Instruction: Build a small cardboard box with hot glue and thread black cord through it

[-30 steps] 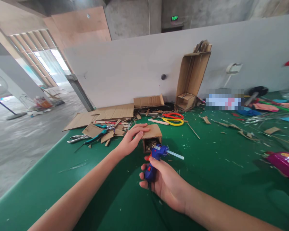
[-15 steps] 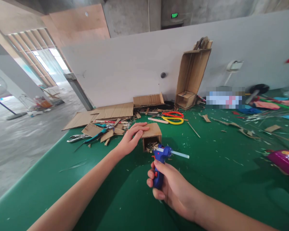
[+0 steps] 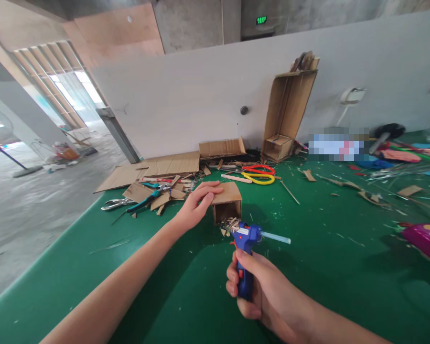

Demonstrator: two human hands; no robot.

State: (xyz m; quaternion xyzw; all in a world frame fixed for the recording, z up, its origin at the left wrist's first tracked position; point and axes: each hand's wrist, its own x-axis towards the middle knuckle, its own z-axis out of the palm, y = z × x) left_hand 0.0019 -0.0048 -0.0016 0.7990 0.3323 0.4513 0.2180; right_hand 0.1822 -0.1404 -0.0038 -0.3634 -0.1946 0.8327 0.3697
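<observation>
Counted: one left hand and one right hand, one small cardboard box, one blue glue gun, one clear glue stick; loose scraps in one clump, too small to number. Further off, one red scissor handle and one yellow scissor handle, cannot tell whether from one pair or two; one pair of pliers in teal; one tall cardboard stand; one purple object, cut by the edge of view.

Set on the green tabletop, the small box, as centre of the dial: plain brown, squarish, flat-topped, open toward six o'clock, dark and hollow within. Spilled at its mouth, at six, the scraps, pale and splintery.

At nine o'clock, left hand laid on the box top, fingers stretched and close together, gripping nothing. At five, right hand closed around the glue gun's handle, thumb along its back. On the gun, a white label, a small red light, a red switch; nozzle hidden among the scraps; glue stick jutting toward three. Between one and two, both scissor handles; at one, the stand; at nine, the pliers; at three, the purple object.
</observation>
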